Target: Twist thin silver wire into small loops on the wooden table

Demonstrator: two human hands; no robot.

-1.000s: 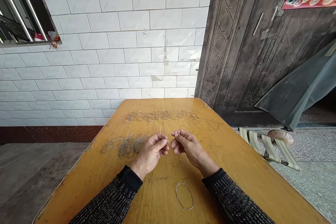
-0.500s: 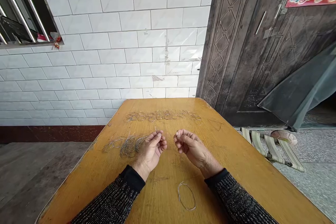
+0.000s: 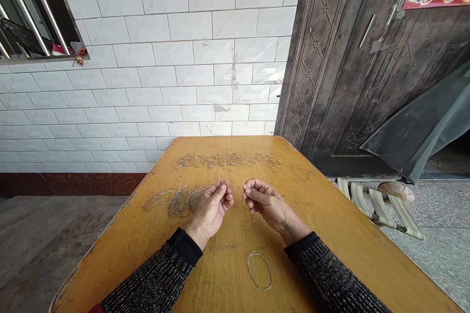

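Observation:
My left hand (image 3: 213, 205) is closed in a pinch, thumb on the index finger, over the table's middle. From its fingertips a short end of thin wire (image 3: 219, 177) sticks up. Level with it and a small gap to the right is my right hand (image 3: 266, 204), thumb and index finger pressed together; whatever they grip is too small to make out. Beside my left hand lies a tangled pile of thin wire loops (image 3: 178, 201). One single wire loop (image 3: 259, 271) rests on the table between my forearms.
Across the far part of the yellow wooden table (image 3: 227, 144) stretches a row of wire loops (image 3: 227, 160). A faint bent wire (image 3: 301, 173) lies right of it. Beyond stands a white tiled wall (image 3: 176, 78). A folding stool with striped straps (image 3: 382, 205) stands on the right.
Both hands hold nearly the same pinched pose and place. The view has shifted very slightly; the wire loops lie as before.

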